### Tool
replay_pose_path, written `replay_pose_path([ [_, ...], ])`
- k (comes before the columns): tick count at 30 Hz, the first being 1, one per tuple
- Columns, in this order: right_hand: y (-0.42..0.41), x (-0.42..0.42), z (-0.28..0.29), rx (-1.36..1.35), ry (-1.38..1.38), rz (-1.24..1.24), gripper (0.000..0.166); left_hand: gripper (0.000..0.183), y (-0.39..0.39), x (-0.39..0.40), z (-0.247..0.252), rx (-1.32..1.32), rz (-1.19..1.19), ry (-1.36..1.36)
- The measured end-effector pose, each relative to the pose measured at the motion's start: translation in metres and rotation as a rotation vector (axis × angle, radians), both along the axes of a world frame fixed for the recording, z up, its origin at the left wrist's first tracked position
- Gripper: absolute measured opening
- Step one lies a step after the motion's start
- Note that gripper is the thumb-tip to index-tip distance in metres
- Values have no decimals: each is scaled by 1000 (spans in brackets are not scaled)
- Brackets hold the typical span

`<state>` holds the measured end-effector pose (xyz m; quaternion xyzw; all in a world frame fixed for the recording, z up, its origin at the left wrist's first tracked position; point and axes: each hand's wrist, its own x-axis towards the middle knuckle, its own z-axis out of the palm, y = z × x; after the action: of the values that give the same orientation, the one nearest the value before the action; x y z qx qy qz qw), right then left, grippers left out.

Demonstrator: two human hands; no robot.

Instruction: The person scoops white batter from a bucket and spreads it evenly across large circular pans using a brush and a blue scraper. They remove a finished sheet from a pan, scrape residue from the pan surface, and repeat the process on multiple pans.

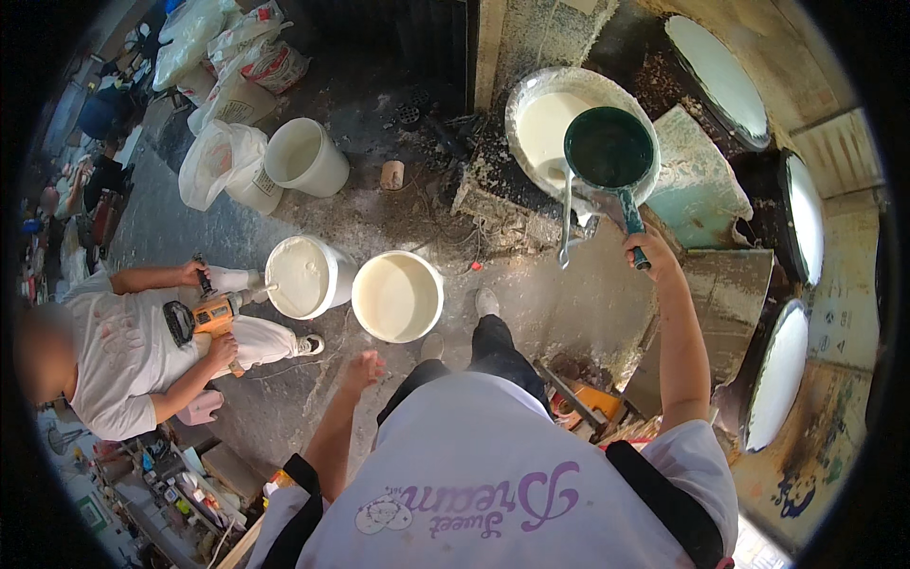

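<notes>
My right hand (651, 252) grips the handle of a dark green dipper (610, 148), its round bowl over a wide basin (525, 160) of creamy white liquid. A metal ladle or spoon handle (566, 220) hangs over the basin's near edge. My left hand (364, 370) is held low on the left with its fingers apart and nothing in it. Just beyond that hand stands a white bucket (397, 295) partly filled with cream liquid. Touching or nearly touching it is a second bucket (298, 277), filled higher with thick cream material.
A person (128, 348) on the left holds an orange power drill (213, 314), its shaft reaching the second bucket. Farther off are an empty-looking bucket (306, 156) and plastic sacks (220, 160). Round white-faced discs (775, 377) line the right. A cable (455, 267) crosses the floor.
</notes>
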<state>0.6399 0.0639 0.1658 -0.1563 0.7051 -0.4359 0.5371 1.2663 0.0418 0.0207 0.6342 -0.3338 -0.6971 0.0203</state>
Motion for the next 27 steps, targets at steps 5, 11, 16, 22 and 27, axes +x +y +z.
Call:
replay_pose_path([
  [5,-44,-49,-31,65,-1,71,17,48,28,-64,16,70,-1,-31],
  [11,-92,-71,-55,57,24,143,15,41,25,-96,20,142,125,-64],
  [16,-119,-84,-68,94,3,156,13,37,11,-97,22,93,202,-122],
  [22,-131,-100,-69,57,10,76,15,36,16,-100,25,67,262,-85],
  [27,-127,-96,-54,121,187,-21,14,34,31,-98,19,65,269,-46],
])
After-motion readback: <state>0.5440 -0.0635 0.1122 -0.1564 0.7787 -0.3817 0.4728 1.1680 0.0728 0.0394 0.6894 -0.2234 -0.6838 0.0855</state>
